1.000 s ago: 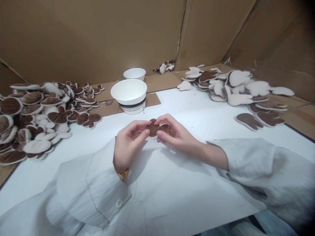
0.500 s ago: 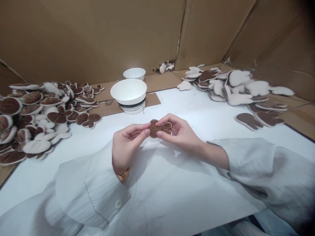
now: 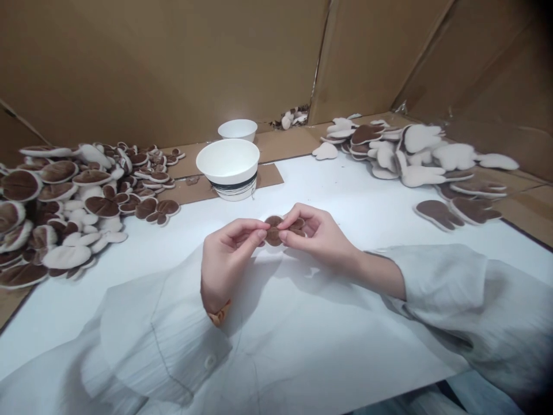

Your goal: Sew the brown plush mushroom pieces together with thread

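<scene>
Between my two hands is a small brown plush piece with a pale edge, round at its left end and with lobes at its right end. My left hand pinches the round end between thumb and fingers. Closed over the middle and the lobed end, my right hand hides part of the piece. Both hands hover above the white table sheet. A white paper bowl with black thread wound around it stands just beyond them.
Another white bowl stands behind the first. On the left lies a heap of brown-and-cream plush pieces. Larger paw-shaped pieces are piled at the right, with brown ones nearer. Cardboard walls enclose the back and sides.
The plush piece has shifted slightly in my fingers, and my right fingers now cover more of its lobed end. Both hands stay close together; the whole view has moved a little.
</scene>
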The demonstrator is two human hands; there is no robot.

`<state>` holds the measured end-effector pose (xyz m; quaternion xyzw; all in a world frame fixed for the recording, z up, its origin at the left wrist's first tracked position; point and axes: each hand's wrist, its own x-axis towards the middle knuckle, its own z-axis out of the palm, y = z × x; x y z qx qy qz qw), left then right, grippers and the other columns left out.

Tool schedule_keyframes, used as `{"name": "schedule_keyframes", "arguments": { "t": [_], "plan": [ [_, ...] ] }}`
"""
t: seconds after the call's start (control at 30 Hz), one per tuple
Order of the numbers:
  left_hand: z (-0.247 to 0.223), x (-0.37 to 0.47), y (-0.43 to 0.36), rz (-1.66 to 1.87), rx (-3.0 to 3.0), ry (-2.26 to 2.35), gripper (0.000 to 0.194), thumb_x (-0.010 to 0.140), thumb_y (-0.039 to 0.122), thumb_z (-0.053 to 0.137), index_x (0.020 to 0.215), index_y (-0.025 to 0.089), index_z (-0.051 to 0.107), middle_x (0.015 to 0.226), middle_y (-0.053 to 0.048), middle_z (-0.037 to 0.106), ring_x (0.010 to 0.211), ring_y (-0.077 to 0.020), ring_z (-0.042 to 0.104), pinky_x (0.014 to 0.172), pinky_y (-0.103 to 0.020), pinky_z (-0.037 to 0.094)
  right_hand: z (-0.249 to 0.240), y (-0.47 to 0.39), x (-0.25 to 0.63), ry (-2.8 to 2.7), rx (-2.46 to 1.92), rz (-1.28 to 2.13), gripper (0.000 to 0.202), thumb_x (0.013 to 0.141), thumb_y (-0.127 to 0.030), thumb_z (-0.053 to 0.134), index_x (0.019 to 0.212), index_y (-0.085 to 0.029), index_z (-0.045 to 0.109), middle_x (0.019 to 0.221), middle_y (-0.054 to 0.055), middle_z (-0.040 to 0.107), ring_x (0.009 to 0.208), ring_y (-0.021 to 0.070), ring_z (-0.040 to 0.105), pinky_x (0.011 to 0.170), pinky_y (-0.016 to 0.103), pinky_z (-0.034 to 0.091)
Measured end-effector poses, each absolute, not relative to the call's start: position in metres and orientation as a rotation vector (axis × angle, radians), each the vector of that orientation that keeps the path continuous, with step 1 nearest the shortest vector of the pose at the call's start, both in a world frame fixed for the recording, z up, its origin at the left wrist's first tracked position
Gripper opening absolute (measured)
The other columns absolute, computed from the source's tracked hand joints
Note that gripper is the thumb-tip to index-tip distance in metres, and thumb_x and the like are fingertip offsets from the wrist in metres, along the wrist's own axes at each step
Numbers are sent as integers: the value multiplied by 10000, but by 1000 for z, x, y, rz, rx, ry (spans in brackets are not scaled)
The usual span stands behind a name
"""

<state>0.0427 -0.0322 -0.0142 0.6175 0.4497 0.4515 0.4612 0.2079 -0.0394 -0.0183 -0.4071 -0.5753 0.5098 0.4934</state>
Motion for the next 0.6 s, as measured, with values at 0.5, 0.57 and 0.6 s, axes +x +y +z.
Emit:
{"name": "schedule_keyframes", "arguments": {
  "t": [0.5, 0.57, 0.6],
  "plan": [
    [-20, 41, -28, 1145, 1621, 1022, 282, 796, 288, 552, 1057, 211, 479, 941, -37, 571, 867, -155, 569, 680, -249, 475, -26, -36, 208, -1381, -917, 1282, 324, 775, -188, 572, 1034, -215, 380, 875, 16, 542, 755, 116, 548, 679, 274, 448],
    [-20, 41, -27, 1071, 1611, 1043, 295, 816, 296, 523, 1090, 188, 498, 969, -58, 587, 883, -159, 562, 689, -243, 461, -28, -36, 209, -1411, -910, 1301, 306, 794, -209, 555, 1045, -214, 380, 907, 30, 547, 787, 126, 558, 715, 297, 462],
    [-19, 41, -27, 1037, 1600, 1041, 291, 817, 294, 523, 1082, 175, 517, 980, -63, 594, 856, -150, 562, 678, -235, 456, -29, -36, 209, -1417, -908, 1307, 309, 801, -218, 547, 1058, -216, 375, 912, 33, 547, 795, 130, 562, 731, 307, 467]
  ]
}}
